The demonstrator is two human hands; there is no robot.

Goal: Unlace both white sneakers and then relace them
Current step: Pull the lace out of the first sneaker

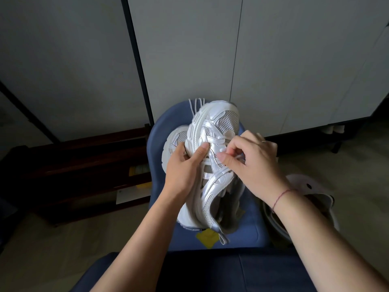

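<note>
A white and silver sneaker (212,131) is tilted on its side over a blue seat (248,224), toe pointing away from me. My left hand (185,165) grips its sole edge, thumb across the side straps. My right hand (250,163) pinches a white lace (239,158) at the eyelets with thumb and fingertips. A second white sneaker (174,142) lies partly hidden behind the first one and my left hand. Loose white laces (196,104) lie on the far edge of the seat.
White cabinet doors (294,60) stand straight ahead. A dark wooden low shelf (84,175) sits at the left on the floor. A pale slipper (311,186) lies on the floor to the right of the seat. A yellow slip (207,238) lies on the seat.
</note>
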